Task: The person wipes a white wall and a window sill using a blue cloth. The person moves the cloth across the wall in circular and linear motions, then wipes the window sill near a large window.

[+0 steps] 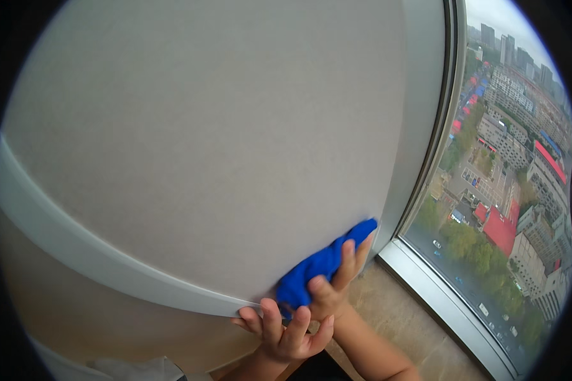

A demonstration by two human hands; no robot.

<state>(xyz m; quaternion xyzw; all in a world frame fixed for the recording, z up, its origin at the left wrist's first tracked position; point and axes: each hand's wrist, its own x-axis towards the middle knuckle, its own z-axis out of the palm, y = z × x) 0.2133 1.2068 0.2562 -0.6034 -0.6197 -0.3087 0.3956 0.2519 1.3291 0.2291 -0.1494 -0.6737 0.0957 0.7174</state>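
A crumpled blue cloth point(314, 270) is pressed against the lower right part of a large grey-beige panel point(222, 140). My right hand point(334, 289) holds the cloth, with its thumb and fingers around the near side; part of the hand is hidden behind the fabric. Just left of it, my left hand point(289, 333) is turned palm up with fingers apart and nothing in it. Its fingertips are at the end of the pale trim point(127, 279) that runs along the panel's lower edge.
At the right, a window point(508, 190) with a metal frame looks down on city buildings, trees and a road. A stone-like sill point(388, 305) lies between the panel and the window frame. White fabric point(133, 368) shows at the bottom left.
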